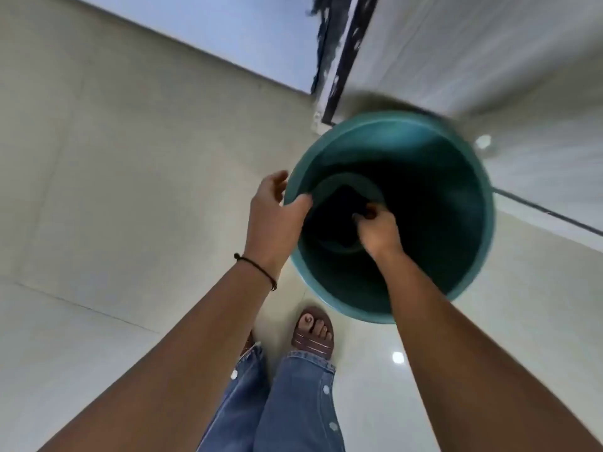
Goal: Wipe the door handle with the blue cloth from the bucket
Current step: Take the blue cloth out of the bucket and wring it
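A teal bucket (470,177) stands on the tiled floor ahead of my feet. At its bottom lies a dark cloth (342,203), which looks almost black in the shadow. My right hand (378,231) reaches down inside the bucket with its fingers pinched on the cloth's near edge. My left hand (274,220) rests at the bucket's left rim, thumb over the edge and fingers outside. The door handle is not in view.
Glossy cream floor tiles (130,190) spread to the left and below. A dark door frame edge (346,53) rises behind the bucket, with a pale wall to its left. My sandalled foot (313,334) and jeans are just below the bucket.
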Available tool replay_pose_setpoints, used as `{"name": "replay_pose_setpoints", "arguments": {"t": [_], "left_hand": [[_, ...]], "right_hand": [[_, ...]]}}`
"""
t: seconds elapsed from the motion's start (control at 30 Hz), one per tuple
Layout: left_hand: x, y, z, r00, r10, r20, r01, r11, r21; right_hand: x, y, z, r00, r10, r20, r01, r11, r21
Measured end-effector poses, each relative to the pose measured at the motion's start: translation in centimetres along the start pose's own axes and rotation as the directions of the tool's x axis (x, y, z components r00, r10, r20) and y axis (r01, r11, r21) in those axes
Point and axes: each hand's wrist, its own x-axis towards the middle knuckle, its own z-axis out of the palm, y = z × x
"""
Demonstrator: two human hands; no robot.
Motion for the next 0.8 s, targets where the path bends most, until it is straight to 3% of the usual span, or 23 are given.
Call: {"name": "replay_pose_setpoints", "arguments": {"t": [0.17,0.3,0.37,0.5,0.63,0.73,0.8], "left_hand": [[3.0,-1.6,0.5,0.993,0.093,0.067,-0.083,0.985,-0.149],[3.3,-2.0,0.5,0.99,0.089,0.108,-0.062,0.971,-0.23],[3.2,-1.8,0.3,0.988,0.081,0.128,-0.051,0.973,-0.223],[2.0,-0.8,-0.8,0.982,0.044,0.182,-0.023,0.993,-0.117],[-1.6,1.9,-2.9,0.99,0.061,0.129,-0.087,0.974,0.21],[-6.8,6.1,-5.7,0.989,0.086,0.118,-0.107,0.976,0.189],[-10.9,9.7,-8.1,0.978,0.146,0.147,-0.165,0.979,0.119]], "right_hand": [[6.3,0.6,3.2,0.998,-0.022,-0.057,0.007,0.969,-0.247],[7.9,1.6,5.2,0.992,-0.109,-0.07,0.05,0.821,-0.569],[7.5,1.3,5.1,0.982,-0.151,-0.117,0.041,0.766,-0.642],[3.3,-0.2,2.4,0.991,-0.097,-0.094,0.049,0.906,-0.42],[-6.1,-3.7,-2.8,0.976,-0.174,-0.133,0.163,0.983,-0.089],[-16.2,-8.5,-7.8,0.956,-0.238,-0.174,0.261,0.958,0.122],[-22.8,-12.1,-10.8,0.951,-0.283,-0.121,0.304,0.927,0.219]]}}
